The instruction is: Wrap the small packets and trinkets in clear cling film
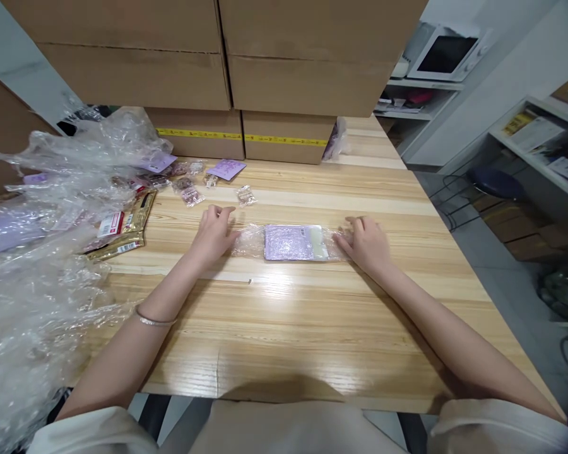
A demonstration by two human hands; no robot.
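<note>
A flat pale-purple packet (288, 243) with a light green strip at its right end lies on the wooden table in front of me. Clear plastic wrap (250, 242) covers it and sticks out on both sides. At the wrap's left end is my left hand (213, 233), its thumb touching the plastic and its index finger held apart. My right hand (368, 244) rests at the opposite end, thumb on the wrap, index finger spread away from it. The packet lies flat between the two hands, and neither covers it. My curled outer fingers are partly hidden.
Large cardboard boxes (184, 75) are stacked along the back. Crumpled clear plastic (33, 315) heaps up on the left, beside gold packets (139, 217). Small wrapped pieces (246, 195) and a purple card (226, 168) lie beyond my left hand. Shelves hold a microwave (447, 53) at right.
</note>
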